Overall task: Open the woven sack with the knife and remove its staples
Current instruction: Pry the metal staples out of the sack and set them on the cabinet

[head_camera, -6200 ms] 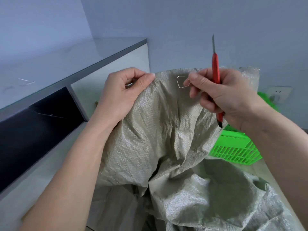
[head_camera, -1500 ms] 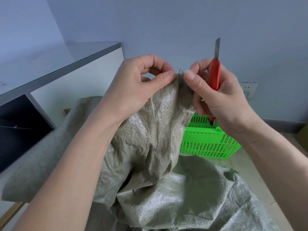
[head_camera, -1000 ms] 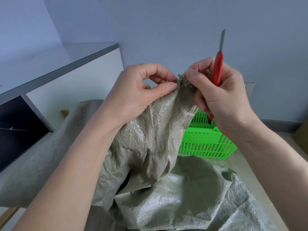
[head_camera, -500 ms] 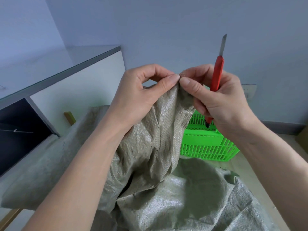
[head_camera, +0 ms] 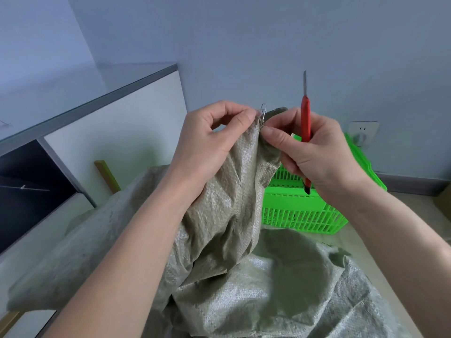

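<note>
The grey-green woven sack (head_camera: 227,215) hangs crumpled in front of me, its upper edge lifted to chest height. My left hand (head_camera: 214,140) pinches that edge between thumb and forefinger. A bent wire staple (head_camera: 263,113) sticks up from the edge between my two hands. My right hand (head_camera: 314,150) pinches the sack just below the staple with thumb and forefinger. Its other fingers clamp a red-handled knife (head_camera: 305,132), blade pointing straight up.
A bright green slatted plastic basket (head_camera: 305,211) stands on the floor behind the sack. A white cabinet (head_camera: 117,132) with a grey top and a dark opening runs along the left. A wall socket (head_camera: 362,132) is at the right.
The staple now stands further out of the sack's edge, and my right thumb has dropped below it. The view has tilted slightly; both hands remain at the edge.
</note>
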